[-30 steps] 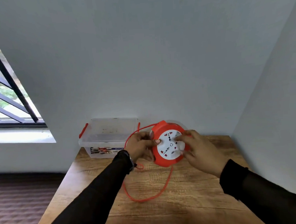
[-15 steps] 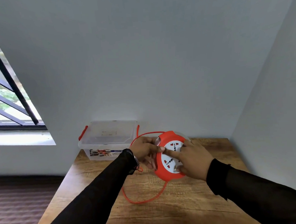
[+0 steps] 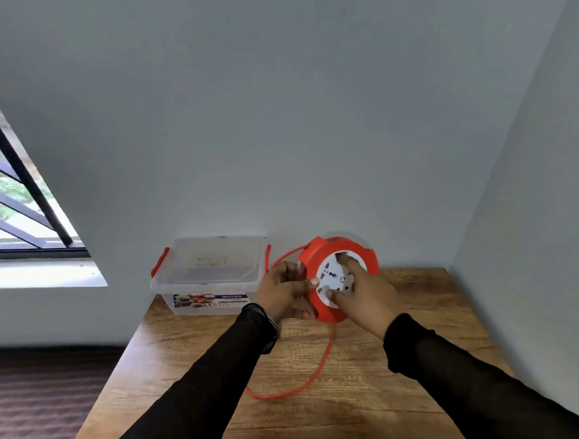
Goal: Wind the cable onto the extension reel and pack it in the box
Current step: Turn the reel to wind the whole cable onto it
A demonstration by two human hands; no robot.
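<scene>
With the round orange plastic extension reel held above the wooden counter's far edge, left hand fingers clamped on its rim, right hand fingers spread on its white face, the slack orange cable is best wound in steadily.

We see soft daylight entering from the window at left, its sill blown out white. The walls lie dim and grey. Wide-angle bending skews the edges; detail is slightly soft.
</scene>
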